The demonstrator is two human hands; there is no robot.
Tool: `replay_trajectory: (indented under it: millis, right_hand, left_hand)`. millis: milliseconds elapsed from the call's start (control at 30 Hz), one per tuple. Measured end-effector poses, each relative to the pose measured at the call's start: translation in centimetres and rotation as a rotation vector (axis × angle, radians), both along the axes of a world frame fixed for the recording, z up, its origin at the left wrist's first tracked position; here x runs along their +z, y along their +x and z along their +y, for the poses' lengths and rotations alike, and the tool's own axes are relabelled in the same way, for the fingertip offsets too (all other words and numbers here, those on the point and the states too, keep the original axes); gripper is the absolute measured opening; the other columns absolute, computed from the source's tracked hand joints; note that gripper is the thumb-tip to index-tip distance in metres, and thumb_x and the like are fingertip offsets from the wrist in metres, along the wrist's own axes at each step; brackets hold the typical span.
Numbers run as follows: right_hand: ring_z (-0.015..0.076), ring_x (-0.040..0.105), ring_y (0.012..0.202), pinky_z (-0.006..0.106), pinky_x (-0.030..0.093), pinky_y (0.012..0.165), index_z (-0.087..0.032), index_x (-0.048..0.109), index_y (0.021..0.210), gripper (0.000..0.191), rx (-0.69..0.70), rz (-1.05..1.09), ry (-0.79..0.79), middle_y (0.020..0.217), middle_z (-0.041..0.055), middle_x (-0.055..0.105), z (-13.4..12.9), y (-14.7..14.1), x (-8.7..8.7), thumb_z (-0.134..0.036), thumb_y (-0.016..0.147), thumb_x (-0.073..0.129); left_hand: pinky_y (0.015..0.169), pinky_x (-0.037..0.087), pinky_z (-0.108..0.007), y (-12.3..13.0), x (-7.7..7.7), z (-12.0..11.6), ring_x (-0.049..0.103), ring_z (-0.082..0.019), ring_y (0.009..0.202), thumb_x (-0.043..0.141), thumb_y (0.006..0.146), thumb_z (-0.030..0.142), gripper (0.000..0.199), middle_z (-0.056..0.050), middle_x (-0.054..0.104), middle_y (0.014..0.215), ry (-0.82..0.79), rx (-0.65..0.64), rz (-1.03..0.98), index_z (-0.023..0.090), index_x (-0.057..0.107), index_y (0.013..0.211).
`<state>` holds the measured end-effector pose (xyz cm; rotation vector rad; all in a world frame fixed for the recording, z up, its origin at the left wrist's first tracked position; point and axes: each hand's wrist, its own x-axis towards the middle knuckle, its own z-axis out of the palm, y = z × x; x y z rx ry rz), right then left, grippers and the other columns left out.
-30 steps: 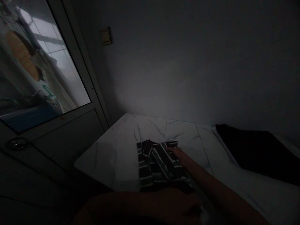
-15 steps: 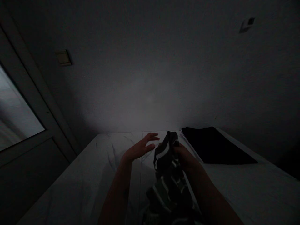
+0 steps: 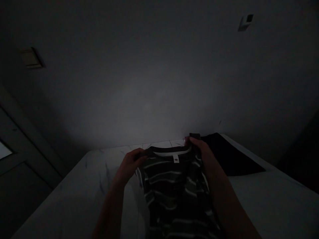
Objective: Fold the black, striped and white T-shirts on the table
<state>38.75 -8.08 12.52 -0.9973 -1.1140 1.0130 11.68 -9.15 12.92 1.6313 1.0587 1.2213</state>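
A dark striped shirt [image 3: 171,192] with pale lines hangs spread between my hands, its neckline at the top and a small white label inside the collar. My left hand [image 3: 129,162] pinches the shirt beside the left end of the collar. At the other end, my right hand [image 3: 203,151] grips the cloth by the shoulder, with a bit of fabric standing up above the fingers. The lower part of the shirt runs out of the bottom of the view.
A black flat cloth [image 3: 230,157] lies on the pale marbled table [image 3: 87,186] at the back right. Behind the table rises a grey wall with a switch [image 3: 31,58] at left and a small fixture [image 3: 246,22] at upper right. A door [image 3: 22,166] stands at far left.
My left hand has gone from open and empty to holding the collar. The bunched shirt is now spread wide between both hands. The camera view has turned to the right.
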Motion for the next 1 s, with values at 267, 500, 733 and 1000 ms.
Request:
replay_trajectory:
  millis: [267,500,733,1000]
  right_hand:
    - [0.0209,0.064,0.071,0.032,0.049,0.068,-0.023,0.073,0.071,0.022,0.039,-0.481,0.123,0.072,0.0029,0.071,0.3,-0.1,-0.2,-0.044,0.07,0.075]
    - [0.0191,0.067,0.071,0.031,0.05,0.069,-0.022,0.075,0.077,0.01,0.294,-0.581,0.112,0.075,0.0014,0.073,1.2,0.3,-1.5,-0.026,0.068,0.075]
    - [0.0153,0.067,0.067,0.029,0.054,0.065,-0.02,0.064,0.076,0.014,0.262,-0.326,0.01,0.076,0.0026,0.07,2.5,-1.8,-2.7,-0.033,0.076,0.07]
    - [0.0255,0.065,0.105,0.04,0.056,0.084,-0.023,0.054,0.126,0.082,0.431,-0.512,-0.087,0.128,0.0142,0.061,1.5,-5.6,-4.8,-0.048,0.057,0.091]
  left_hand:
    - [0.064,0.05,-0.026,-0.4,0.4,-0.7,0.063,-0.017,0.071,0.067,0.072,0.04,0.023,-0.002,0.069,0.073,0.127,0.273,0.054,0.018,0.069,0.08]
    - [0.08,0.052,-0.03,-3.3,1.0,-0.5,0.064,-0.017,0.081,0.063,0.076,0.034,0.017,0.0,0.069,0.083,0.398,0.693,0.135,0.022,0.07,0.085]
    - [0.068,0.05,-0.024,-3.3,2.0,-1.7,0.063,-0.014,0.073,0.065,0.073,0.034,0.018,0.002,0.068,0.077,0.379,0.739,-0.03,0.02,0.068,0.084]
    - [0.052,0.043,-0.019,-1.6,2.6,-3.8,0.053,-0.01,0.059,0.073,0.073,0.042,0.026,0.004,0.058,0.067,0.336,0.538,-0.229,0.02,0.061,0.079]
